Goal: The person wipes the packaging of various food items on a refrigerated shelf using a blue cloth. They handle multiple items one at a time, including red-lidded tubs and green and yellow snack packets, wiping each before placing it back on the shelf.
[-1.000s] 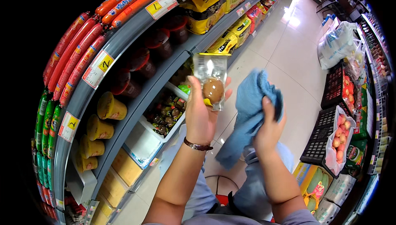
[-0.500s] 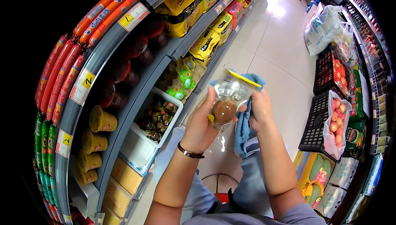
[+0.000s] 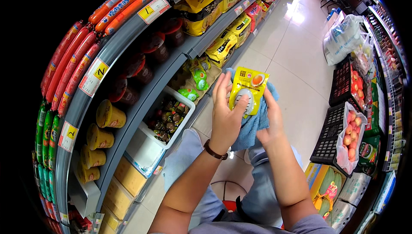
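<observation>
A small yellow egg packet (image 3: 246, 83) with a clear front, a pale egg showing low in it, is between my hands. The thumb of my left hand (image 3: 226, 122) presses on its front, while the fingers stretch up along its left edge. Bunched behind and below the packet is a blue cloth (image 3: 249, 132). My right hand (image 3: 273, 120) holds this cloth against the packet's right side and back; some of the fingers are hidden by it.
To the left, a grey shelf (image 3: 171, 69) carries sausages, yellow cups (image 3: 101, 137) and yellow bags (image 3: 201, 9). A white bin (image 3: 191, 105) of small wrapped items is low beside my left arm. Black crates (image 3: 327, 137) with fruit stand on the right.
The packet has turned from its clear brown-egg side to its yellow printed side. The cloth has come behind it, and my left thumb has moved onto its front.
</observation>
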Tool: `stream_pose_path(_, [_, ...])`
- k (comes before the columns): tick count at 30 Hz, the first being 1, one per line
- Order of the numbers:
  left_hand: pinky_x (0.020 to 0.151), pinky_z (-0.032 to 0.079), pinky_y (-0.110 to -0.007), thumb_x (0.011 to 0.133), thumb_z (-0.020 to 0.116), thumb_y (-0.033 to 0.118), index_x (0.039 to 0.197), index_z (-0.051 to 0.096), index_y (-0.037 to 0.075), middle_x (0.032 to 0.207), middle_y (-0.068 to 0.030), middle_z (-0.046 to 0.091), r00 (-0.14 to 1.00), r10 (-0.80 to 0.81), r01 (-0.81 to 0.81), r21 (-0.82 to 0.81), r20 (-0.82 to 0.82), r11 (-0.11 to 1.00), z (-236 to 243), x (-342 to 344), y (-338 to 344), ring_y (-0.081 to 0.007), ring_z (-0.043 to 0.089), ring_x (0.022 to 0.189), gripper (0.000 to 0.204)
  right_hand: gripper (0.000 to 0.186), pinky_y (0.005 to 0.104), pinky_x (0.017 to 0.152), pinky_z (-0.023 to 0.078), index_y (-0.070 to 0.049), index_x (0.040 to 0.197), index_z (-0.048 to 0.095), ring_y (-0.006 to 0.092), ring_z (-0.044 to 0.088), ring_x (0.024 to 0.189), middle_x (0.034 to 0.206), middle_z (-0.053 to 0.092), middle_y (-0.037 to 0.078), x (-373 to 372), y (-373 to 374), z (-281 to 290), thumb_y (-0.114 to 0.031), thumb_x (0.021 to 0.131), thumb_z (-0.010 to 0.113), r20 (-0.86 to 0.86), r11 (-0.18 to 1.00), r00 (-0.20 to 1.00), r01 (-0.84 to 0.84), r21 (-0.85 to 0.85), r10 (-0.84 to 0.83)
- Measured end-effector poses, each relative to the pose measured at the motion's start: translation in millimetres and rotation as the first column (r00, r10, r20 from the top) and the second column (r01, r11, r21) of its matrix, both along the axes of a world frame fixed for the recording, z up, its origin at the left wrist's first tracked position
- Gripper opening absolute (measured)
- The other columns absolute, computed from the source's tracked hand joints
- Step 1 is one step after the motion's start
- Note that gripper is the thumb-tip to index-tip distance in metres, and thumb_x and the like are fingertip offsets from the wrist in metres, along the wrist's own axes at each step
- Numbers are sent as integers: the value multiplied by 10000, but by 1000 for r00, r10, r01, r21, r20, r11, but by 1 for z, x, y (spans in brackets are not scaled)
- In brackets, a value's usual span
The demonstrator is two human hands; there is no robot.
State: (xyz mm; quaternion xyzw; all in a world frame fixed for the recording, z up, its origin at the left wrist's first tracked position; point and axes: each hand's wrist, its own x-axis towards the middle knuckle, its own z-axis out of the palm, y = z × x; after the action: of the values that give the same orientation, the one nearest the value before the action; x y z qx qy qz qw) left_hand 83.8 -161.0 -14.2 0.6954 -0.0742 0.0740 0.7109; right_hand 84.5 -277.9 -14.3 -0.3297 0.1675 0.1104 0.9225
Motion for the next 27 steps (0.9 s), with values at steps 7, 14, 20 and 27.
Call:
stream_pose_path(7, [832, 500, -264, 795, 730, 53, 1252, 471, -3, 1108, -69, 618, 956, -219, 152, -313, -194, 938, -4, 6, -4, -111, 601, 977, 529, 503, 334, 820, 526, -56, 1230, 539, 180, 634, 949, 1100, 628, 69, -8, 11, 14, -478, 957, 516, 35, 985, 999, 24, -171, -19])
stream_pose_path(14, [811, 495, -261, 870, 677, 176, 1161, 530, -25, 1059, -62, 624, 935, -291, 176, -450, -202, 876, -5, 2, -1, -108, 597, 954, 383, 383, 267, 695, 503, -32, 1068, 634, 103, 607, 809, 930, 645, 25, -2, 2, 4, -392, 961, 562, 110, 895, 993, 94, -436, -50])
stream_pose_path(20, [828, 484, -265, 914, 615, 156, 1160, 581, -43, 1062, -88, 620, 992, -93, 87, -76, -81, 993, 12, 15, 14, -141, 611, 941, 318, 328, 242, 606, 463, 40, 870, 673, 70, 534, 660, 727, 616, -3, 12, 5, 15, -279, 933, 630, 258, 610, 965, 231, -758, -44])
stream_pose_path(27, [774, 486, -257, 924, 616, 184, 1112, 638, -33, 991, -71, 667, 974, -108, 107, -19, -197, 994, 5, 54, 36, -125, 627, 885, 288, 410, 281, 494, 364, -4, 622, 507, 62, 386, 562, 562, 472, 1, 40, 10, 26, -264, 803, 767, 170, 349, 980, 124, -929, 104])
